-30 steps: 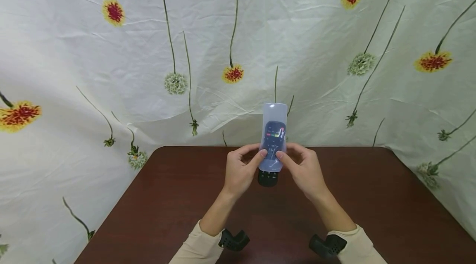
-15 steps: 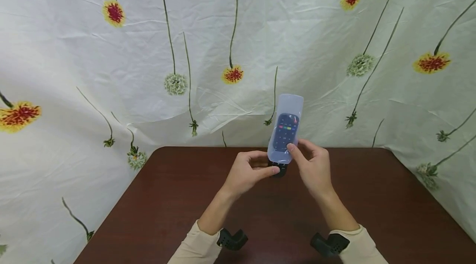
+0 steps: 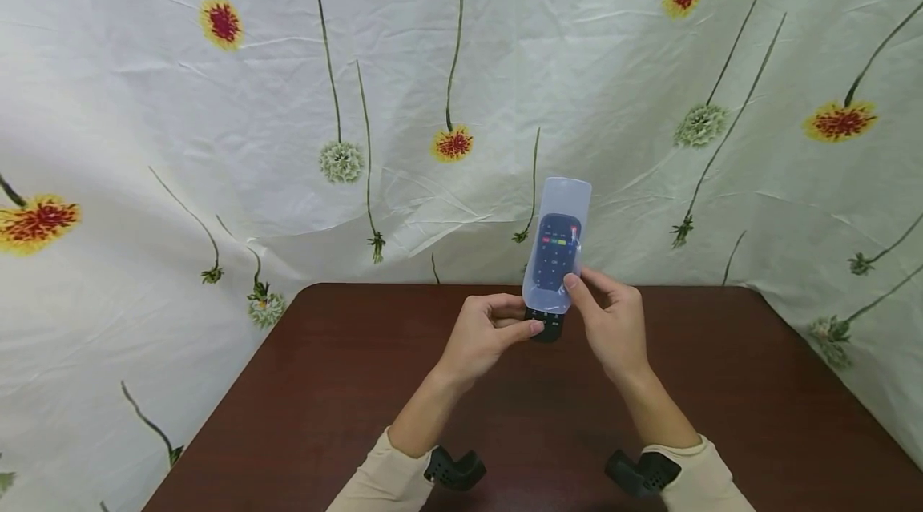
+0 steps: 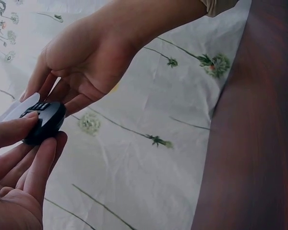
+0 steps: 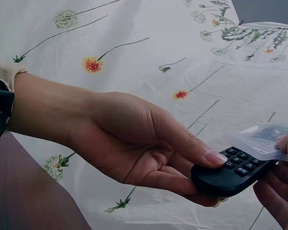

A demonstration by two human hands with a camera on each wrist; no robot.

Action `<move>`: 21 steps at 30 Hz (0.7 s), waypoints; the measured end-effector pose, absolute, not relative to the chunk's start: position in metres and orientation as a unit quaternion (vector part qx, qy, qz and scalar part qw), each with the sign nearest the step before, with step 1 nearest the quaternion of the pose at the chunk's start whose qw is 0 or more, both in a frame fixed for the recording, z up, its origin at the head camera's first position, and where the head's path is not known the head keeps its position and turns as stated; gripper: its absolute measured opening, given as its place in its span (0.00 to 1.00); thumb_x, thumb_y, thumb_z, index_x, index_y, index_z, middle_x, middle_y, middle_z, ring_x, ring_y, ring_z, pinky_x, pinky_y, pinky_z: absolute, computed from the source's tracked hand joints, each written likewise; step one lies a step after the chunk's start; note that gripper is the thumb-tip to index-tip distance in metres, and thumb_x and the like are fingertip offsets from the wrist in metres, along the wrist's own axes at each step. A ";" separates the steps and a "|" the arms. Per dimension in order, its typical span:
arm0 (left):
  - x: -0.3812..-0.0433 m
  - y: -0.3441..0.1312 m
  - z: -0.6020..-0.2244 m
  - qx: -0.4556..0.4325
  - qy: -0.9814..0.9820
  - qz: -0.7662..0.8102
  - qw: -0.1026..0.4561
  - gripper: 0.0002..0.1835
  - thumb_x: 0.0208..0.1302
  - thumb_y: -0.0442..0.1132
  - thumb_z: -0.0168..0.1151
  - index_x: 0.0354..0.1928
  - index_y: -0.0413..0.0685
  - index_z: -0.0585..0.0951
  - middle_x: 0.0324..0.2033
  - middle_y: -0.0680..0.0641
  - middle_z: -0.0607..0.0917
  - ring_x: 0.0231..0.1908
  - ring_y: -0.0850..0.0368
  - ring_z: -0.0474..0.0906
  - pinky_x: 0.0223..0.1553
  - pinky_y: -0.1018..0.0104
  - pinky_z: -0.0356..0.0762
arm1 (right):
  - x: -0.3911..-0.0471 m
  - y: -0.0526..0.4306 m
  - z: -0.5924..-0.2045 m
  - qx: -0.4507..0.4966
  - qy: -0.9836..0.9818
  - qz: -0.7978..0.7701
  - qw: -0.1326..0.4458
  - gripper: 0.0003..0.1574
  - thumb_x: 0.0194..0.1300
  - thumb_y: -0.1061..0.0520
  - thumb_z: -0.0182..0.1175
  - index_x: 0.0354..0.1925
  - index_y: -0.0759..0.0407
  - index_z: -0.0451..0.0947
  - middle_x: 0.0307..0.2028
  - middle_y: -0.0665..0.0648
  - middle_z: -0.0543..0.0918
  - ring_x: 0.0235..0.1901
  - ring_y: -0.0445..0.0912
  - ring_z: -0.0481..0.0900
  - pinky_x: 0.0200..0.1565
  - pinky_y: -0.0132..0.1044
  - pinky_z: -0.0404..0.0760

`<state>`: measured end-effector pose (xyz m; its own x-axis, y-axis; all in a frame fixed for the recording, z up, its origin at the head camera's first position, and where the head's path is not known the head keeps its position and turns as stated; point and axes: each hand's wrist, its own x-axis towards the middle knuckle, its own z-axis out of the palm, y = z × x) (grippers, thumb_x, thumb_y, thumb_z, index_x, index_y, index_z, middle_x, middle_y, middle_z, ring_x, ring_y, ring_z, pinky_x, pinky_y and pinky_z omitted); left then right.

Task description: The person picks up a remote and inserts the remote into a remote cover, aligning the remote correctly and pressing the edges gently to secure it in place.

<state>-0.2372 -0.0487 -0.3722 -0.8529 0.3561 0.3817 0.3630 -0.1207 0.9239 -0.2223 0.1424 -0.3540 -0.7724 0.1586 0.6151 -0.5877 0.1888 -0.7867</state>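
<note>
A black remote control point(image 3: 546, 325) sits partly inside a translucent, whitish cover point(image 3: 566, 195), tilted up over the table. Its keypad end sticks out of the cover's lower opening, and coloured buttons show through the film. My left hand point(image 3: 472, 340) pinches that bare end, thumb on the keys; the right wrist view shows the thumb pressed at the number buttons of the remote point(image 5: 230, 175). With thumb in front and fingers behind, my right hand point(image 3: 614, 326) holds the cover's lower right edge. The cover's top part extends beyond the remote.
Below the hands lies a dark reddish-brown table point(image 3: 346, 384). A white cloth point(image 3: 404, 95) printed with flowers hangs behind it and along the sides. Black wrist cameras point(image 3: 456, 469) sit at both cream sleeves.
The remote and cover have moved right and up, tilting slightly. My left hand has shifted from the cover down to the remote's bare end, while the right keeps its hold on the cover.
</note>
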 end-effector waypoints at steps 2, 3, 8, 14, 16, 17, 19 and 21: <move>-0.237 -0.048 -0.373 -0.271 -0.656 -0.704 0.000 0.16 0.62 0.26 0.72 0.51 0.25 0.84 0.41 0.36 0.89 0.41 0.47 0.89 0.44 0.58 0.86 | -0.222 0.143 -0.354 0.150 -0.711 0.619 0.300 0.16 0.73 0.60 0.66 0.53 0.69 0.86 0.47 0.62 0.89 0.52 0.45 0.82 0.59 0.36 0.74; -0.237 -0.047 -0.373 -0.272 -0.654 -0.706 0.000 0.16 0.62 0.26 0.72 0.51 0.25 0.84 0.41 0.36 0.89 0.41 0.47 0.89 0.43 0.58 0.86 | -0.222 0.143 -0.353 0.149 -0.711 0.619 0.299 0.16 0.73 0.60 0.66 0.53 0.68 0.86 0.47 0.62 0.89 0.52 0.45 0.82 0.59 0.36 0.74; -0.235 -0.045 -0.372 -0.274 -0.643 -0.715 -0.002 0.16 0.61 0.24 0.71 0.50 0.23 0.83 0.41 0.35 0.89 0.41 0.50 0.89 0.42 0.59 0.86 | -0.222 0.142 -0.354 0.146 -0.713 0.617 0.300 0.16 0.73 0.59 0.66 0.54 0.69 0.86 0.47 0.63 0.88 0.52 0.45 0.83 0.57 0.34 0.75; -0.232 -0.042 -0.373 -0.263 -0.638 -0.724 0.000 0.15 0.62 0.24 0.71 0.50 0.23 0.83 0.39 0.36 0.89 0.39 0.54 0.89 0.42 0.55 0.87 | -0.222 0.138 -0.356 0.148 -0.708 0.623 0.297 0.17 0.75 0.60 0.64 0.55 0.70 0.85 0.47 0.64 0.88 0.47 0.43 0.84 0.48 0.29 0.81; -0.231 -0.041 -0.373 -0.258 -0.635 -0.728 -0.001 0.15 0.62 0.25 0.70 0.49 0.23 0.83 0.38 0.37 0.89 0.38 0.53 0.89 0.43 0.53 0.86 | -0.222 0.137 -0.357 0.150 -0.704 0.628 0.296 0.17 0.75 0.60 0.63 0.55 0.71 0.84 0.47 0.65 0.88 0.44 0.41 0.85 0.45 0.29 0.82; -0.231 -0.040 -0.373 -0.256 -0.633 -0.730 -0.001 0.14 0.62 0.25 0.70 0.48 0.23 0.83 0.38 0.37 0.89 0.38 0.53 0.89 0.43 0.52 0.86 | -0.222 0.136 -0.357 0.151 -0.702 0.631 0.295 0.17 0.76 0.60 0.63 0.56 0.71 0.84 0.46 0.65 0.88 0.42 0.41 0.86 0.43 0.28 0.83; -0.230 -0.039 -0.373 -0.252 -0.632 -0.733 -0.001 0.14 0.63 0.25 0.70 0.48 0.23 0.83 0.37 0.38 0.89 0.38 0.53 0.89 0.43 0.51 0.86 | -0.222 0.134 -0.358 0.153 -0.699 0.633 0.295 0.18 0.76 0.60 0.62 0.56 0.72 0.84 0.46 0.66 0.88 0.40 0.41 0.86 0.42 0.28 0.83; -0.229 -0.038 -0.373 -0.248 -0.632 -0.734 0.002 0.13 0.63 0.25 0.70 0.48 0.24 0.82 0.37 0.38 0.89 0.38 0.52 0.89 0.43 0.49 0.86 | -0.222 0.133 -0.358 0.152 -0.699 0.632 0.297 0.17 0.76 0.60 0.63 0.55 0.71 0.84 0.45 0.66 0.88 0.40 0.40 0.86 0.41 0.28 0.83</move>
